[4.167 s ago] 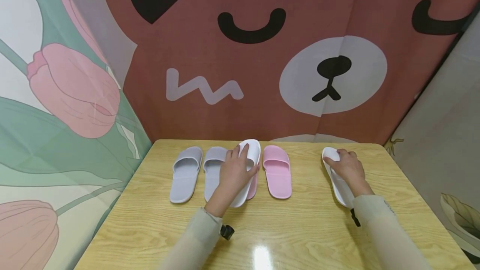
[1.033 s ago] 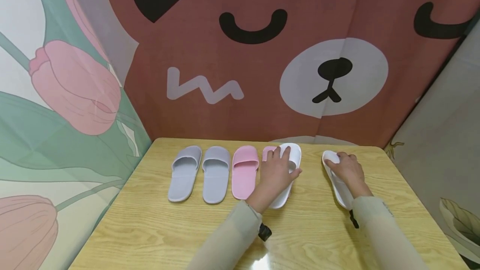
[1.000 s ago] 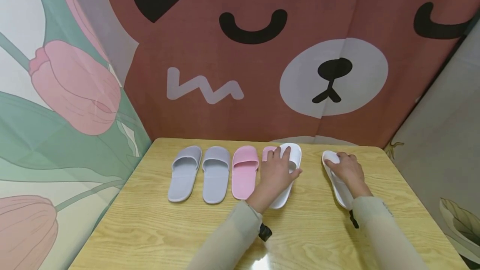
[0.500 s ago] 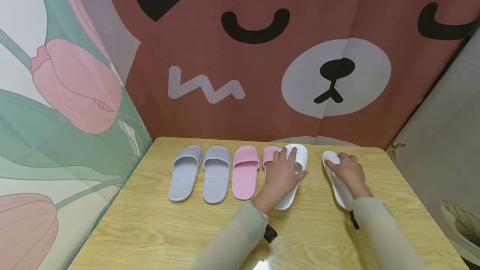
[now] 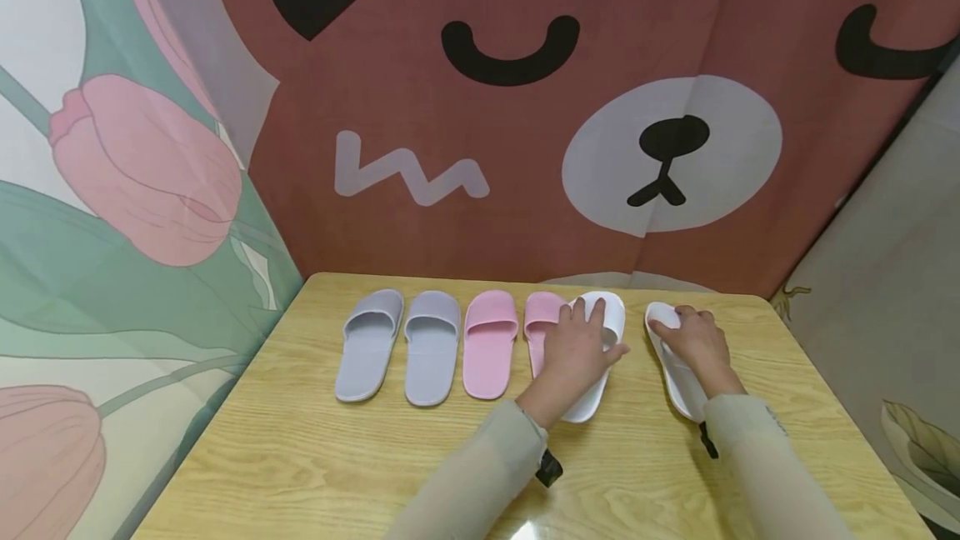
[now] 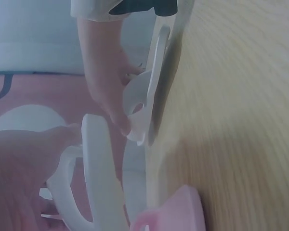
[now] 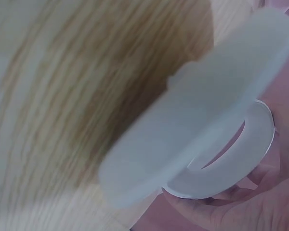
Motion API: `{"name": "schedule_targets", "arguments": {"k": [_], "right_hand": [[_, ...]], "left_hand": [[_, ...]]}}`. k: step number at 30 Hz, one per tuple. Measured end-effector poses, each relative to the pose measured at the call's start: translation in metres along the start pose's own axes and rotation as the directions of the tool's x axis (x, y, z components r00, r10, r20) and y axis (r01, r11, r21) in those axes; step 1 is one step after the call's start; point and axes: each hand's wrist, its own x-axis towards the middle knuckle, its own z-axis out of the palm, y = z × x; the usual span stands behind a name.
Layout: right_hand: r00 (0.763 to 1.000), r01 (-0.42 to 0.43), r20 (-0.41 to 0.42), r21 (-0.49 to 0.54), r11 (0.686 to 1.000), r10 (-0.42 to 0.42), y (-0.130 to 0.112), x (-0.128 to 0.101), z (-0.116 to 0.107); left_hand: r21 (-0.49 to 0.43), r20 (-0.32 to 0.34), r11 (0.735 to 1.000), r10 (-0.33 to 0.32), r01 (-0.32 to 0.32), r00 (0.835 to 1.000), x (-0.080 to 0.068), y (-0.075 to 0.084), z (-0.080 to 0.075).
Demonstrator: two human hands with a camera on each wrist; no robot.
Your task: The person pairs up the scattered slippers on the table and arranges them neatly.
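My left hand (image 5: pixel 577 348) grips the strap of a white slipper (image 5: pixel 588 402), its fingers over the toe end and thumb at the right side. That slipper partly covers the right-hand pink slipper (image 5: pixel 542 332); in the left wrist view its sole (image 6: pixel 101 163) is off the tabletop, above the pink slipper (image 6: pixel 180 211). To the right, my right hand (image 5: pixel 697 342) holds the strap of a second white slipper (image 5: pixel 681 386), which is tilted on its side. The right wrist view shows fingers (image 7: pixel 260 207) around the strap (image 7: pixel 231 178). A gap separates the two white slippers.
Left of the hands, another pink slipper (image 5: pixel 489 348) and two grey slippers, one (image 5: pixel 432 348) beside the other (image 5: pixel 370 348), lie in a row with toes toward the back. The wooden table (image 5: pixel 360 465) meets a printed bear curtain (image 5: pixel 480 232) behind and curtains at both sides.
My left hand has carried its white slipper rightward from over the left pink slipper to past the right one, uncovering both more. My right hand and its slipper have hardly moved.
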Motion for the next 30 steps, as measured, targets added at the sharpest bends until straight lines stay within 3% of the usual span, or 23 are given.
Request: {"name": "schedule_targets", "arguments": {"k": [14, 30], "right_hand": [[1.000, -0.019, 0.018, -0.013, 1.000, 0.019, 0.000, 0.000, 0.000], [0.999, -0.032, 0.014, -0.025, 0.999, 0.032, 0.001, 0.001, 0.000]], "left_hand": [[0.055, -0.029, 0.998, 0.031, -0.029, 0.999, 0.006, 0.012, 0.008], [0.084, 0.008, 0.996, 0.025, -0.025, 1.000, 0.020, 0.025, 0.021]]}}
